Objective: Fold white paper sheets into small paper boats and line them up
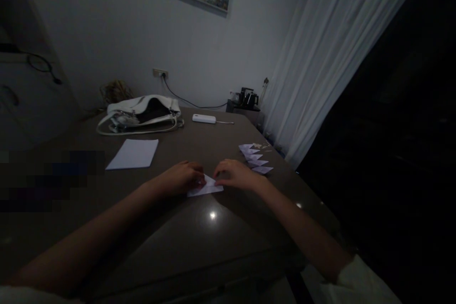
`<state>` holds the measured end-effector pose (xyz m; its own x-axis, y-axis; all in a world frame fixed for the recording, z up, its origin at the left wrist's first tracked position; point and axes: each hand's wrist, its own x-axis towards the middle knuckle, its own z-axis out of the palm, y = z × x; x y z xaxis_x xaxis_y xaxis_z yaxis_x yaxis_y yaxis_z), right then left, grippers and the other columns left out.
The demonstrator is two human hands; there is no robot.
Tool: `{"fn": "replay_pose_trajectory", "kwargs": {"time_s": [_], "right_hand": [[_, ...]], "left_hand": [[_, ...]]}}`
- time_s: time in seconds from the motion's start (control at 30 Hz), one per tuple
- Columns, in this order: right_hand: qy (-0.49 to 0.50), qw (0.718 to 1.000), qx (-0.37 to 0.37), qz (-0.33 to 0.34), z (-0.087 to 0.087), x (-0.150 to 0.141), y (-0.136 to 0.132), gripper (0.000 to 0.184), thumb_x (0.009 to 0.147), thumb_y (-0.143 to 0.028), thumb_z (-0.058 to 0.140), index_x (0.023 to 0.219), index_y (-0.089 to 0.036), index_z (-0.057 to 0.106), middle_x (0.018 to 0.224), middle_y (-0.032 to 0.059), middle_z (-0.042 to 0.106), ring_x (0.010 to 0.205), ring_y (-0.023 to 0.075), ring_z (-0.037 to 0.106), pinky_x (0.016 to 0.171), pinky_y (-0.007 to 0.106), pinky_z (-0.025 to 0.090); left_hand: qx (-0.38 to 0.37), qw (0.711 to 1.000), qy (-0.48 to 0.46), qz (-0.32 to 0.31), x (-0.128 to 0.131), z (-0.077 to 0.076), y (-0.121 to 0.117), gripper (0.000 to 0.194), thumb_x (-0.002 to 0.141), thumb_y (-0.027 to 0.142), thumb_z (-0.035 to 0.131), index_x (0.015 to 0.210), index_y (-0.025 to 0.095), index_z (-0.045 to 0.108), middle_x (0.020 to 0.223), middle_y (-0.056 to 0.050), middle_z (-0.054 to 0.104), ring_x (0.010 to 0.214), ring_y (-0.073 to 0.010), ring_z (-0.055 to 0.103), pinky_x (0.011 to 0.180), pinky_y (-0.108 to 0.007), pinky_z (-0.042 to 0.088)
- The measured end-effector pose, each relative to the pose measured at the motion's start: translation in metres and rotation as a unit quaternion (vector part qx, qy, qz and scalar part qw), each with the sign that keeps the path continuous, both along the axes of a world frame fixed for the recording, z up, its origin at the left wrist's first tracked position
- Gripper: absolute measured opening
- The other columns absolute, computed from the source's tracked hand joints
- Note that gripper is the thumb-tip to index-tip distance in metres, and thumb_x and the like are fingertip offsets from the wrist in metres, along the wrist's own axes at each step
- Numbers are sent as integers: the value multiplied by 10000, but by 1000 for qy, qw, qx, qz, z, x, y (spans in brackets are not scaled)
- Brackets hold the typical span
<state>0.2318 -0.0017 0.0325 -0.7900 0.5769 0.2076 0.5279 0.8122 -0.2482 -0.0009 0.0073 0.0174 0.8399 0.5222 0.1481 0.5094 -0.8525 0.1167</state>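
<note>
A sheet of white paper (205,191), folded into a roughly triangular shape, lies on the brown table (199,232) in front of me. Curled fingers of my left hand (183,177) grip its left side. On the other side, my right hand (238,174) has thumb and fingers bent in at the paper's right edge, holding it there. My fingers cover part of the upper edge, so the folds beneath are hidden. To the right, several folded paper pieces with pointed ends (261,170) rest in an overlapping row.
A stack of white paper (133,154) lies at left. Behind it sits a white handbag (142,104). A white power bank (204,118) with a short cable is at the back. Small light scraps (260,146) lie near the right edge, beside the white curtain (320,42).
</note>
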Motion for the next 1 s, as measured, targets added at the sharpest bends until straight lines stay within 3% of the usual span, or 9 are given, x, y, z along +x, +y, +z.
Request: {"fn": "replay_pose_trajectory", "kwargs": {"time_s": [0.17,0.33,0.57,0.77,1.0], "right_hand": [[-44,998,-34,43,1,-19,4,389,702,-373,724,1012,-160,624,968,58,625,870,172,561,751,257,391],[-39,997,-56,35,-2,-18,4,358,701,-372,724,968,-154,628,915,49,626,819,163,559,708,245,393],[10,997,-68,41,-9,-12,-4,260,770,-308,668,972,-151,624,914,44,615,790,138,551,701,226,385],[2,997,-66,33,-10,-13,-6,307,756,-362,677,967,-145,625,891,46,614,779,143,550,685,227,381],[7,997,-70,32,-11,-13,-5,249,780,-312,659,965,-145,637,876,42,620,765,132,554,679,221,380]], "left_hand": [[-20,1000,-20,-4,-4,2,-6,235,855,365,540,1018,245,661,1009,-39,622,922,-193,581,825,-276,390],[-63,997,-40,-14,-10,1,-6,412,748,493,644,1087,258,641,1080,-54,611,974,-231,574,844,-306,412],[-132,989,-61,-10,-10,6,-10,291,803,336,615,1079,250,643,1064,-46,607,920,-188,589,795,-273,437],[-145,987,-57,25,-8,8,-14,239,779,355,632,961,199,640,990,-46,608,853,-183,588,727,-258,437],[-159,985,-61,8,-8,7,-15,180,816,331,583,929,198,628,961,-36,606,792,-159,586,686,-241,422]]}}
